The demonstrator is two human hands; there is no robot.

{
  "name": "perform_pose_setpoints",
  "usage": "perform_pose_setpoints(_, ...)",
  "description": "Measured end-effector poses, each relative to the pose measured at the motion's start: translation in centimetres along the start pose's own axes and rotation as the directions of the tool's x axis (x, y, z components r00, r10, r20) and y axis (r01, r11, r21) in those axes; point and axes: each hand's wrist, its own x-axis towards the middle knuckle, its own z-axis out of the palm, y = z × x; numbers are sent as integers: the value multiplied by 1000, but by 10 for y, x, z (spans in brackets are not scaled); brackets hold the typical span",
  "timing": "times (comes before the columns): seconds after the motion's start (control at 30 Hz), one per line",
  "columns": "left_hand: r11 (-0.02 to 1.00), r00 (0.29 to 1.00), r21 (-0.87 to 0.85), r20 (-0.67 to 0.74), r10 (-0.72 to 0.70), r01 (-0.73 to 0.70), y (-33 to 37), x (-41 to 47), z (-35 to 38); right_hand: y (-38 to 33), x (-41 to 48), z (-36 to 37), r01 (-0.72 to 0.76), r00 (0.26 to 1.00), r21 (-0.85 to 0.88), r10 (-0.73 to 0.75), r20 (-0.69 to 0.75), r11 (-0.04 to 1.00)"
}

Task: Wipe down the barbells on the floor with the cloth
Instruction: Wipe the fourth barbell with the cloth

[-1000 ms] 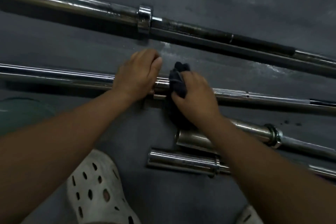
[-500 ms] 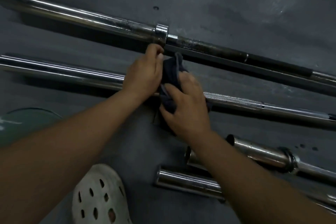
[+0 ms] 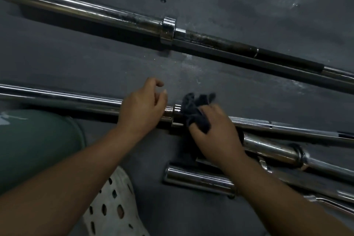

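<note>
The middle barbell point(image 3: 57, 97) lies on the floor point(image 3: 115, 67), its long axis running left to right and dipping slightly rightward. The right hand point(image 3: 216, 134) has its grip bunched round the dark cloth point(image 3: 195, 109), which is pressed against the bar. The left hand point(image 3: 141, 111) rests on the bar just beside it, grip loose, fingers lifted.

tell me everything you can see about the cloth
The cloth is dark, navy or black, soft-looking fabric crumpled into a wad. The right hand grips its lower part and holds it against the middle barbell, just right of the collar. Loose folds stick up past the hand. The left hand, over the bar beside it, does not touch it.
</note>
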Motion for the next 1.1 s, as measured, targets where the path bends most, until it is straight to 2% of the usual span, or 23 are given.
perform_pose_setpoints(0.07,983,982,22,-41,184,-183,1,-9,3,15,14,-20,-66,996,-41,68,49,997)
perform_pose_setpoints(0.13,956,956,15,-21,294,-294,-2,-12,16,22,42,-22,-147,987,-1,147,-71,989)
perform_pose_setpoints(0.17,942,944,64,-1,330,-329,-4,-11,21,16,47,-14,-124,985,15,125,-122,992)
perform_pose_setpoints(0.27,925,950,221,28,311,-309,-2,3,26,-8,22,22,-12,999,-12,12,-45,1000)
perform_pose_setpoints(0.33,956,969,160,59,240,-246,3,21,22,0,3,14,72,997,-69,-70,26,995)
perform_pose_setpoints(0.4,976,972,32,111,209,-214,6,43,16,29,8,-14,153,986,-213,-136,95,965)
perform_pose_setpoints(0.43,974,966,0,122,226,-228,7,52,12,52,13,-30,104,994,-276,-91,59,956)
perform_pose_setpoints(0.47,963,957,4,110,268,-270,8,56,10,76,20,-48,-29,999,-304,21,-29,952)
perform_pose_setpoints(0.5,947,945,35,84,316,-320,8,53,12,100,25,-65,-201,975,-290,162,-153,936)
perform_pose_setpoints(0.57,911,928,179,67,365,-371,7,36,25,120,29,-79,-492,844,-208,405,-350,846)
perform_pose_setpoints(0.6,884,924,271,88,372,-381,8,27,33,113,32,-72,-534,816,-198,440,-375,822)
perform_pose_setpoints(0.63,850,919,350,123,376,-394,8,23,40,99,39,-58,-497,840,-195,412,-354,846)
perform_pose_setpoints(0.73,780,893,437,200,402,-449,5,42,40,34,52,1,-149,975,-150,120,-188,977)
perform_pose_setpoints(0.83,759,872,430,250,421,-490,6,59,31,18,48,4,65,995,-221,-81,-64,973)
perform_pose_setpoints(0.9,786,876,389,246,415,-481,9,54,29,50,46,-22,103,993,-305,-118,-28,947)
perform_pose_setpoints(0.93,802,878,362,245,411,-476,9,49,29,71,45,-38,35,996,-336,-60,-63,941)
perform_pose_setpoints(1.0,830,885,316,237,401,-460,8,34,27,111,38,-67,-199,970,-336,136,-201,921)
perform_pose_setpoints(1.07,861,896,256,203,395,-438,8,14,25,117,30,-70,-379,910,-270,303,-283,885)
perform_pose_setpoints(1.1,883,906,217,174,386,-417,10,5,25,105,30,-61,-414,894,-223,347,-285,883)
